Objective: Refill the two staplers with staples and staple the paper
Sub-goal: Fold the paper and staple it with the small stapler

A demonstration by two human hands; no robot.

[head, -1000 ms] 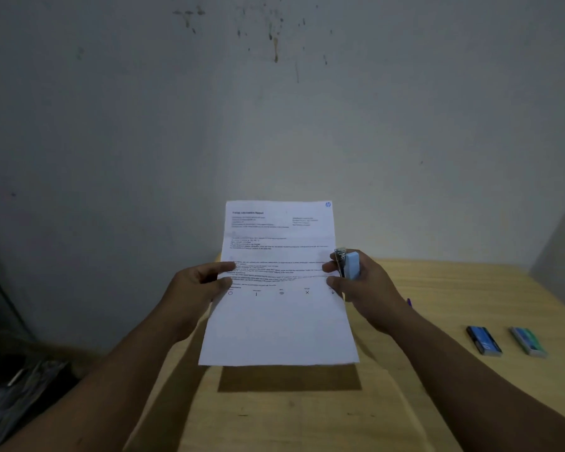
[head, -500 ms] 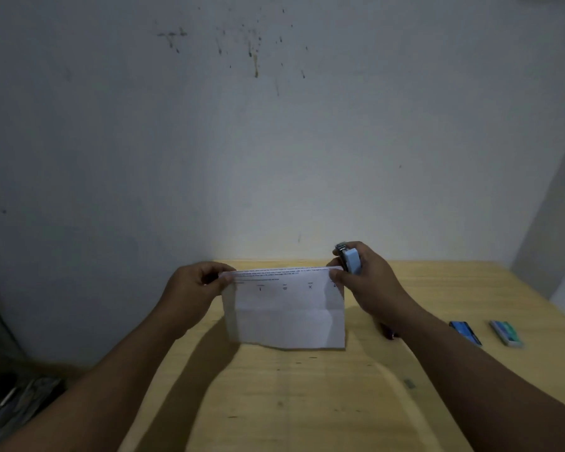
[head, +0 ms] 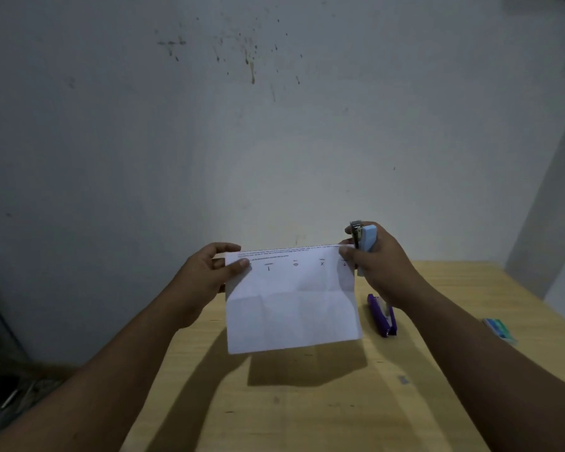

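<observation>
While left hand (head: 209,272) pinches folded paper (head: 292,301) above desk (head: 307,402), keep top fold taut. Right hand (head: 382,269) pinches opposite corner, curled around blue stapler (head: 366,246); slide corner squarely between jaws, then squeeze. Purple stapler (head: 381,316) lying alongside.

This looks like a plain, dimly lit room in a home or small office, set up as a simple desk corner. A light wooden table (head: 307,419) stands against a bare, greyish painted wall (head: 274,141) marked with dark splatter stains (head: 252,65), and office supplies lie on it: a purple stapler (head: 383,316) and a small box of staples (head: 499,331) near the right edge. To the left of the table the floor is dark, with some cluttered items (head: 17,399) too dim to identify.
</observation>
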